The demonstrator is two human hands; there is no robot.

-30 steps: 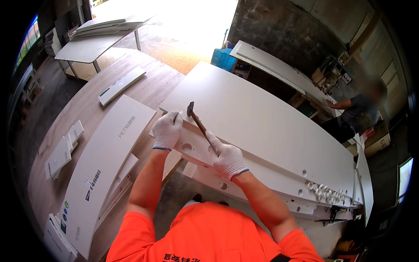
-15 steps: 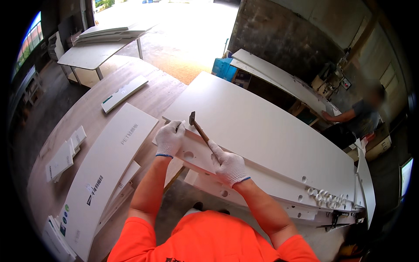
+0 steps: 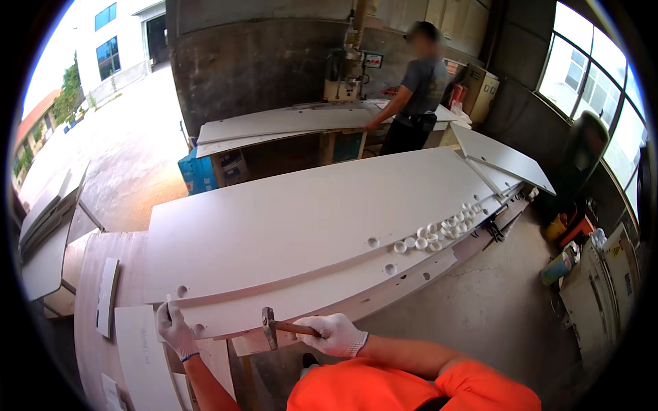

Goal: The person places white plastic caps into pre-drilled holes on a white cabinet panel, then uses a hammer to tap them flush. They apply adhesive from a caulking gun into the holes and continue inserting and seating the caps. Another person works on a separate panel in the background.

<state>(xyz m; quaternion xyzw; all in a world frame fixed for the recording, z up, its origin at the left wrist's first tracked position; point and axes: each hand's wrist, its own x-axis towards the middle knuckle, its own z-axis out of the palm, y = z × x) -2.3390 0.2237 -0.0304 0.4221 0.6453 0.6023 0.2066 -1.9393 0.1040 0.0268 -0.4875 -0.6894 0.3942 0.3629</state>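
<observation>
Hammer in the right fist, left hand at the panel corner
The hammer [image 3: 282, 326] sits between 6 and 7 o'clock in view, its head toward 9, and the gloved right hand [image 3: 332, 335] has its fingers wrapped fully round the wooden handle. The gloved left hand [image 3: 177, 330] is over at 8, by the near-left corner of the white panels [image 3: 308, 212]; fingers look partly curled, can't tell if they're pinching anything. Bunch of round white caps [image 3: 432, 237] on the panels between 3 and 4, plus a co-worker [image 3: 419, 89] standing at 1.
</observation>
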